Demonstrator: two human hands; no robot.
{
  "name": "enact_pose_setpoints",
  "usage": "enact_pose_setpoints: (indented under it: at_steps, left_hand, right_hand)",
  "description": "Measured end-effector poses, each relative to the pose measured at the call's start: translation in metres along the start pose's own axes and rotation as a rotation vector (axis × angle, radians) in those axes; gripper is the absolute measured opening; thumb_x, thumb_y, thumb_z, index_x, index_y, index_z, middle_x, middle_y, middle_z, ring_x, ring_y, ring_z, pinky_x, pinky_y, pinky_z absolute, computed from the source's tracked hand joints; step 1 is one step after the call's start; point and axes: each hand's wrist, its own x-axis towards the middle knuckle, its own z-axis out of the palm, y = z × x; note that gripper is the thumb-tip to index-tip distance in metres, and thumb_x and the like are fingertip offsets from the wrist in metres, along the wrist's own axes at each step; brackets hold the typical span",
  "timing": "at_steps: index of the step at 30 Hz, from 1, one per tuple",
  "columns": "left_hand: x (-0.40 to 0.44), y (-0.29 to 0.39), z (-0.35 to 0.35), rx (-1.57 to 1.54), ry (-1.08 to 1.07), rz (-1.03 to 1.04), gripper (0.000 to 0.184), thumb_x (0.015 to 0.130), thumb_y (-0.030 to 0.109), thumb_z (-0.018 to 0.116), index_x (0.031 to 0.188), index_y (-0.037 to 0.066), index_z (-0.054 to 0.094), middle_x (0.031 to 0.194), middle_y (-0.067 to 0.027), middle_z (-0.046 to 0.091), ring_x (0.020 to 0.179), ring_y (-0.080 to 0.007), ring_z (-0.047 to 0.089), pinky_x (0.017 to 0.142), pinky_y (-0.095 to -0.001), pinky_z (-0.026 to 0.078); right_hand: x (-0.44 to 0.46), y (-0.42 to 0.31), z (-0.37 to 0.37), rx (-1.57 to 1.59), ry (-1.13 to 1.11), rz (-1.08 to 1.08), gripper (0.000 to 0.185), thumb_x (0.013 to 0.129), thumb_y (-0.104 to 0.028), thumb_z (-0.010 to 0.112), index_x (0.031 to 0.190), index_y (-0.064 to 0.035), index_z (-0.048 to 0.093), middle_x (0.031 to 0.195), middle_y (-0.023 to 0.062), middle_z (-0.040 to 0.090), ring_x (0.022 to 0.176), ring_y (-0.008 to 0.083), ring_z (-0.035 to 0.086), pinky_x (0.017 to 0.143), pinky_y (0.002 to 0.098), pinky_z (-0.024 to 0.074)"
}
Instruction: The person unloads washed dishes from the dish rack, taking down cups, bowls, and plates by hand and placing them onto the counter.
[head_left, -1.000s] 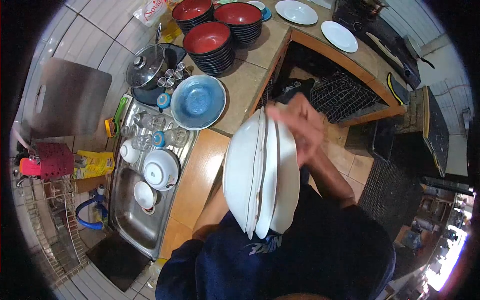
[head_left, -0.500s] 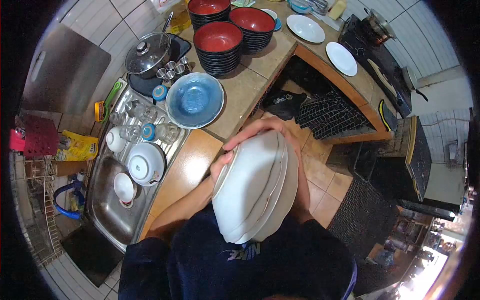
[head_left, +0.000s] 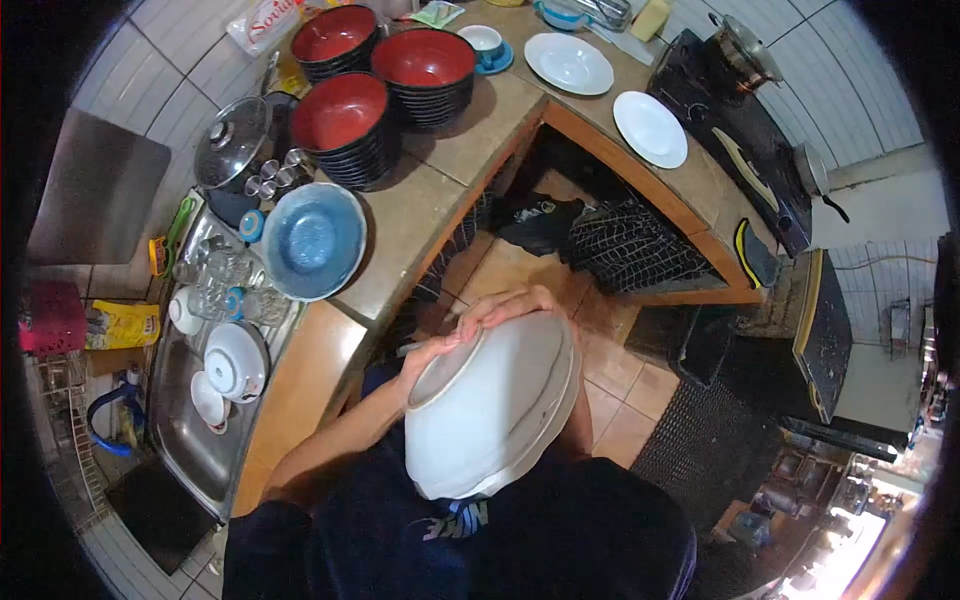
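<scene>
A stack of white bowls (head_left: pixel 480 420) is held tilted against my dark shirt, bases facing up and left. My left hand (head_left: pixel 432 362) grips the stack's upper left edge. Over the top and far side curl the fingers of my right hand (head_left: pixel 515 306), most of that hand being hidden behind the bowls. To the left, a blue bowl (head_left: pixel 312 243) sits at the counter's edge. Beyond it stand stacks of red and black bowls (head_left: pixel 340 115).
The sink (head_left: pixel 185 440) at left holds white bowls (head_left: pixel 236 362), with glass jars (head_left: pixel 225 280) beside it. A lidded pan (head_left: pixel 235 145) is behind. White plates (head_left: pixel 650 130) lie near the stove (head_left: pixel 735 150). Below the counter is an open shelf space with a black bag (head_left: pixel 540 225).
The bowl stack has tilted so its bases face up more. My right hand, earlier raised and blurred beside the stack, now wraps over its top. The camera view has shifted.
</scene>
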Motion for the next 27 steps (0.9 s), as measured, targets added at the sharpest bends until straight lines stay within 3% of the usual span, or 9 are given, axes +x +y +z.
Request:
enact_pose_setpoints:
  at_steps: [2,6,10,11,14,15,18,22,27]
  left_hand:
    - [0.02,0.0,0.011,-0.012,-0.041,-0.014,0.05,0.091,0.042,0.05,0.121,0.003,0.053,0.112,-0.0115,0.058,0.104,-0.0197,0.056,0.091,-0.0301,0.041]
    - [0.03,0.015,0.05,0.4,0.352,0.752,0.047,0.098,0.036,0.043,0.105,-0.008,0.06,0.109,-0.0146,0.06,0.099,-0.0216,0.059,0.088,-0.0385,0.046]
    - [0.009,0.022,0.071,0.423,0.253,0.756,0.042,0.097,0.029,0.048,0.097,-0.01,0.064,0.116,-0.021,0.058,0.107,-0.0307,0.058,0.092,-0.04,0.046]
    - [0.006,0.028,0.068,0.827,0.172,0.834,0.069,0.09,0.054,0.047,0.113,-0.01,0.057,0.121,-0.026,0.054,0.111,-0.0353,0.055,0.096,-0.0417,0.042]
    - [0.002,0.042,0.094,0.856,0.043,0.836,0.104,0.071,0.072,0.059,0.131,-0.01,0.04,0.127,-0.0304,0.047,0.115,-0.0382,0.051,0.099,-0.0437,0.038]
    - [0.009,0.045,0.086,0.845,-0.125,0.787,0.135,0.05,0.073,0.075,0.141,-0.01,0.018,0.134,-0.031,0.039,0.122,-0.0386,0.044,0.104,-0.0438,0.033]
    - [0.027,0.046,0.094,0.879,-0.065,0.732,0.139,0.045,0.066,0.082,0.142,-0.008,0.016,0.138,-0.0286,0.035,0.127,-0.0358,0.039,0.106,-0.042,0.028]
    - [0.063,0.041,0.107,0.746,0.031,0.688,0.106,0.067,0.036,0.078,0.142,-0.007,0.017,0.137,-0.0245,0.039,0.127,-0.0301,0.04,0.107,-0.0399,0.028]
    - [0.092,0.053,0.115,0.414,0.106,0.54,0.069,0.084,0.022,0.062,0.138,-0.005,0.03,0.134,-0.0206,0.044,0.123,-0.025,0.045,0.102,-0.0365,0.036]
  right_hand:
    - [-0.008,0.002,-0.026,0.047,-0.035,-0.031,0.052,0.087,-0.041,0.049,0.104,0.0051,0.064,0.1,0.0215,0.064,0.093,0.0296,0.063,0.081,0.0348,0.05]
    - [-0.016,0.003,-0.07,0.117,-0.081,-0.09,0.054,0.088,-0.043,0.047,0.104,0.0058,0.064,0.1,0.0217,0.064,0.093,0.0303,0.063,0.081,0.0354,0.0499]
    - [-0.04,0.017,-0.108,0.034,0.04,-0.023,0.066,0.087,-0.052,0.044,0.105,0.0089,0.062,0.105,0.0237,0.062,0.099,0.0332,0.061,0.087,0.0388,0.0476]
    - [-0.046,0.024,-0.123,-0.058,0.035,0.054,0.067,0.086,-0.053,0.045,0.108,0.0091,0.06,0.107,0.0236,0.062,0.101,0.0335,0.06,0.088,0.0389,0.0473]
    - [-0.06,0.0,-0.104,0.416,0.392,0.102,0.062,0.088,-0.046,0.051,0.117,0.0082,0.054,0.113,0.0227,0.06,0.105,0.0318,0.059,0.092,0.0394,0.0469]
    - [-0.062,-0.001,-0.114,0.417,0.397,0.095,0.062,0.088,-0.046,0.051,0.117,0.0082,0.054,0.113,0.0227,0.06,0.105,0.0318,0.059,0.092,0.0394,0.0469]
    - [-0.067,-0.006,-0.141,0.457,0.224,0.028,0.051,0.087,-0.029,0.06,0.123,0.0067,0.05,0.117,0.0199,0.059,0.105,0.0287,0.059,0.093,0.0383,0.0479]
    - [-0.095,-0.007,-0.161,0.335,0.374,0.033,0.043,0.082,-0.004,0.066,0.122,0.0012,0.052,0.11,0.0144,0.062,0.1,0.0221,0.061,0.085,0.0328,0.0525]
    - [-0.084,-0.045,-0.158,0.23,0.76,0.166,0.045,0.084,-0.005,0.065,0.125,-0.0005,0.048,0.114,0.0114,0.058,0.102,0.0197,0.057,0.086,0.0343,0.0496]
